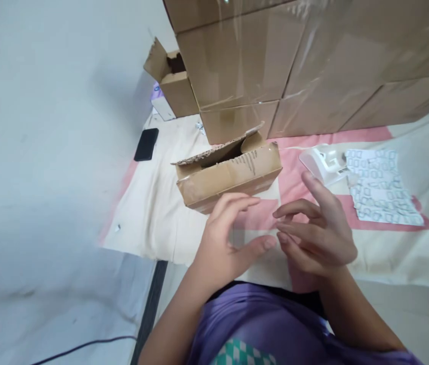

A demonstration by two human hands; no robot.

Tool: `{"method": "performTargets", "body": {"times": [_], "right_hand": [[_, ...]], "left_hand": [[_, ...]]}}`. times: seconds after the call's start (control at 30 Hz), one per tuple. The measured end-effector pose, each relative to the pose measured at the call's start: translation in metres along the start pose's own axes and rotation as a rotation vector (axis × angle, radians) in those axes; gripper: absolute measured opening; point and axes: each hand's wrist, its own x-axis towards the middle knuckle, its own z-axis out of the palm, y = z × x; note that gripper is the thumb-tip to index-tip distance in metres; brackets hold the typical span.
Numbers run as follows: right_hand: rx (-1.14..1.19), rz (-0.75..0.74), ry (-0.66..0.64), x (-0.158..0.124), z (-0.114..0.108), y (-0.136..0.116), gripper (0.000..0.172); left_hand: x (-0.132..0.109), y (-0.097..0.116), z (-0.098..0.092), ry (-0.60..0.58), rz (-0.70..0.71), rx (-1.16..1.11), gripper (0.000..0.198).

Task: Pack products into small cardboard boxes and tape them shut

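Left hand [225, 246] is hovering, grip gaping wide between thumb and fingers. Right hand [326, 241] is facing it, fingers curling; cannot tell if its grip is holding anything. From the hands: open box [233, 175] is sitting at 11 o'clock on the bench [176, 223], white device [322, 167] at 1, patterned sheet [383, 187] at 2, phone [146, 144] at 10.

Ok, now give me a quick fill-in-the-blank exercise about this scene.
1. Just beyond the left hand sits an open box made of ____.
2. The tablecloth is cream and ____.
3. The white device is nearer the person's ____ hand.
4. The person's shirt is mostly ____.

Missing words: cardboard; pink; right; purple.
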Motion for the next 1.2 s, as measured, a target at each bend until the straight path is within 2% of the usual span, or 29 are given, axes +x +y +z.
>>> {"method": "performTargets", "body": {"times": [0.07, 0.17, 0.23, 0.3, 0.4, 0.47, 0.6, 0.7, 0.8, 1.0, 1.1, 1.2], "right_hand": [[0.023, -0.007, -0.019, -0.002, 0.004, -0.007, 0.03], [0.052, 0.004, -0.067, -0.005, 0.009, -0.014, 0.03], [0.083, 0.049, -0.123, -0.006, 0.01, -0.017, 0.031], [0.066, 0.143, -0.164, -0.002, 0.01, -0.018, 0.042], [-0.086, 0.209, -0.126, 0.015, 0.006, -0.011, 0.068], [-0.211, 0.115, -0.113, 0.035, 0.005, -0.001, 0.071], [-0.424, -0.104, -0.302, 0.081, 0.016, 0.028, 0.062], [-0.521, -0.174, -0.391, 0.103, 0.034, 0.05, 0.057], [-0.554, -0.217, -0.428, 0.105, 0.048, 0.063, 0.049], [-0.568, -0.21, -0.506, 0.089, 0.052, 0.068, 0.051], [-0.556, -0.191, -0.514, 0.089, 0.051, 0.067, 0.052], [-0.535, -0.191, -0.522, 0.09, 0.049, 0.066, 0.052]], "left_hand": [[0.0, -0.001, 0.002, -0.014, 0.052, -0.016, 0.038], [-0.005, -0.001, 0.005, 0.106, 0.257, 0.068, 0.015], [-0.014, 0.001, 0.005, 0.181, 0.385, 0.214, 0.009], [-0.025, 0.006, 0.002, 0.256, 0.478, 0.331, 0.009], [-0.037, 0.012, -0.008, 0.391, 0.519, 0.321, 0.004], [-0.039, 0.011, -0.02, 0.379, 0.46, 0.288, 0.007], [-0.025, -0.003, -0.048, 0.165, 0.163, 0.284, 0.013], [-0.008, -0.012, -0.064, 0.184, 0.022, 0.22, 0.016], [0.009, -0.013, -0.076, 0.199, -0.068, 0.178, 0.021], [0.044, -0.011, -0.099, -0.004, -0.291, 0.154, 0.028], [0.06, -0.017, -0.1, -0.101, -0.348, 0.164, 0.026], [0.07, -0.029, -0.093, -0.134, -0.312, 0.237, 0.019]]}}
